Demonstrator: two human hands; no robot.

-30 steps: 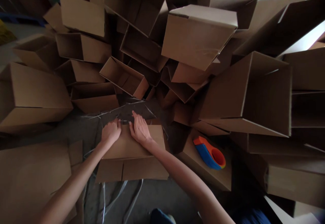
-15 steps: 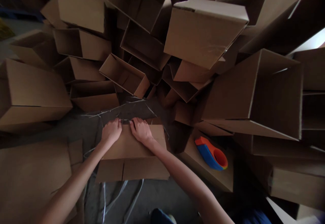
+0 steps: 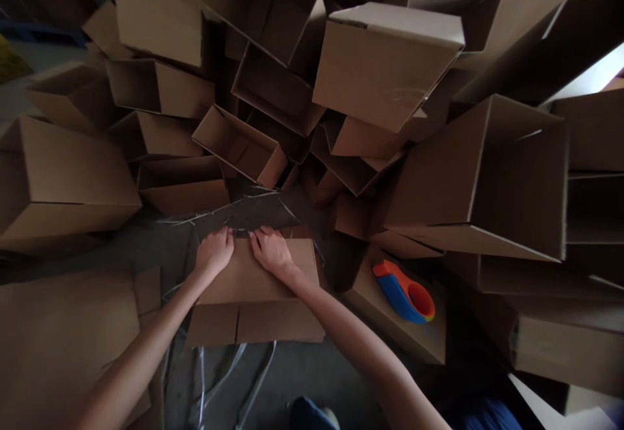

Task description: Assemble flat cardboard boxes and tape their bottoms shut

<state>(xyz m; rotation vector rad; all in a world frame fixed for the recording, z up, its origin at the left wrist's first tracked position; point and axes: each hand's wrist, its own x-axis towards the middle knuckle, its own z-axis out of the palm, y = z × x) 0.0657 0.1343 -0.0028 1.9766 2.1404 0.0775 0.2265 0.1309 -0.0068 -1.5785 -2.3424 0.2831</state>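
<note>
1. Cardboard carton (image 3: 253,280), folded flat, lies on the concrete floor (image 3: 292,371) beneath both my hands.
2. My left grip (image 3: 213,252) and my right grip (image 3: 271,251) sit narrow, fingers curled on the carton's far edge; I cannot tell whether they pinch it.
3. White plastic strapping (image 3: 209,212) lies just beyond that edge.
4. Orange-and-blue tape dispenser (image 3: 403,297) rests on another carton (image 3: 375,323), right of the first.

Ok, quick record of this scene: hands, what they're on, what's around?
left hand: on far edge of a cardboard box
right hand: on same edge, beside left hand
nearby: orange-and-blue tape dispenser, lying on another cardboard box
around: heaped open cardboard boxes
floor: loose white plastic strapping
</note>
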